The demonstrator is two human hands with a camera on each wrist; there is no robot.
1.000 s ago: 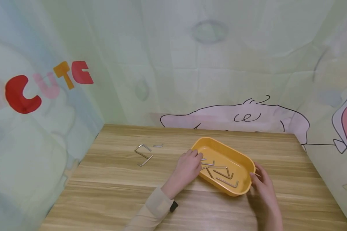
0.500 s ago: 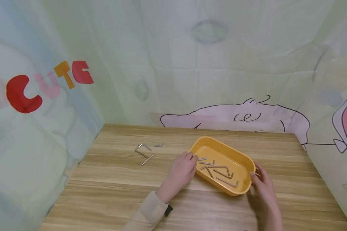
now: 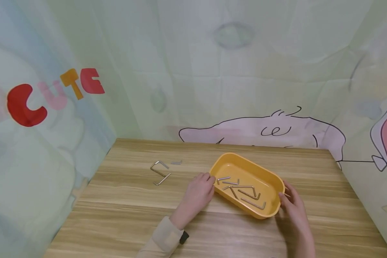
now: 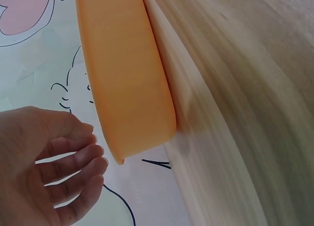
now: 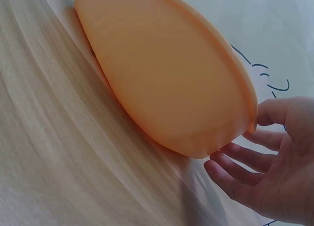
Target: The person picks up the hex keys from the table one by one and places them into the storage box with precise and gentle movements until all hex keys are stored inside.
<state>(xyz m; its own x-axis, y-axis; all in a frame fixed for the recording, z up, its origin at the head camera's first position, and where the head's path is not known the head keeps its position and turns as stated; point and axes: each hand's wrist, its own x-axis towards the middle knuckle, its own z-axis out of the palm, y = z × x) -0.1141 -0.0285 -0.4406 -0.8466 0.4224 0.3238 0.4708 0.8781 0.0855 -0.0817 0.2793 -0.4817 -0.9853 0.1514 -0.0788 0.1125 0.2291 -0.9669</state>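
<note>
A yellow-orange plastic tray (image 3: pixel 258 169) sits angled on the wooden table, holding several L-shaped metal hex keys (image 3: pixel 254 204). At its right end my right hand (image 3: pixel 295 209) holds the tray, thumb at the rim and the other fingers along the outer wall; the right wrist view shows this right hand (image 5: pixel 279 162) up close. My left hand (image 3: pixel 196 193) is beside the tray's left end, fingertips right at the rim. In the left wrist view the left hand (image 4: pixel 54 162) has loosely bent fingers with nothing between them.
A few more hex keys (image 3: pixel 159 169) lie on the table (image 3: pixel 122 200) to the left of the tray. Behind the table hangs a printed cloth backdrop (image 3: pixel 187 89), which also runs along both sides.
My left hand has drawn back left and toward me, from over the tray's left end to outside its rim, uncovering a hex key there. The right hand and tray have hardly moved.
</note>
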